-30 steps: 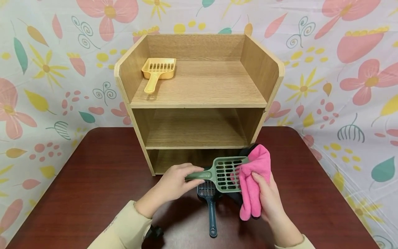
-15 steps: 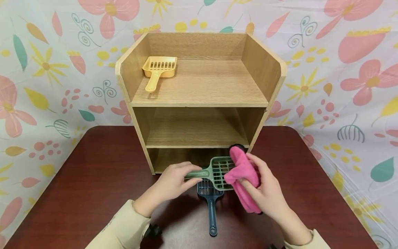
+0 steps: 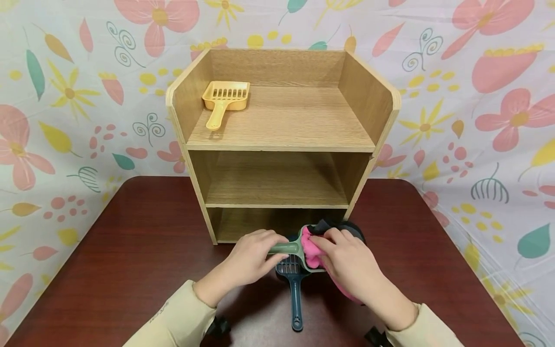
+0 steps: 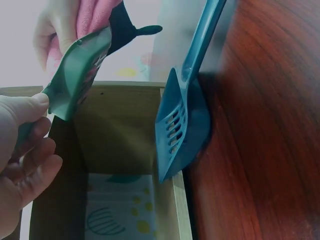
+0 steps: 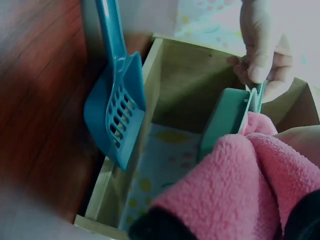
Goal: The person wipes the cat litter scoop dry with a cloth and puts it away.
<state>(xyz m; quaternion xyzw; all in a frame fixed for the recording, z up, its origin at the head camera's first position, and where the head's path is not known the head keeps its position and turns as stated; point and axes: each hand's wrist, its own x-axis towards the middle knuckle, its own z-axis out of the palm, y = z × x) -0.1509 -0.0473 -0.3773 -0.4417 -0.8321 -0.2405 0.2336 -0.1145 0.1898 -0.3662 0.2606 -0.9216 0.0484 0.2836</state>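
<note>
My left hand (image 3: pixel 256 255) grips the handle of a green litter scoop (image 3: pixel 284 248), thumb and fingers around it. Its slotted head points right and is mostly covered. My right hand (image 3: pixel 349 260) holds a pink cloth (image 3: pixel 310 248) with black edging, bunched inside the scoop's head. In the right wrist view the fluffy cloth (image 5: pixel 225 185) hangs in folds by the scoop's green side (image 5: pixel 227 117). Below the hands a dark blue litter scoop (image 3: pixel 295 294) lies on the table, its handle toward me, its slotted head partly under the green one.
A wooden shelf unit (image 3: pixel 282 146) stands on the dark red table (image 3: pixel 143 250), just beyond the hands. On its top board, at the left, sits a yellow litter scoop (image 3: pixel 225 99). A flower-patterned sheet (image 3: pixel 472 144) hangs behind.
My right hand has moved left and turned over the green scoop, pushing the pink cloth from the head's outer end into its inside. My left hand keeps its grip nearly in place.
</note>
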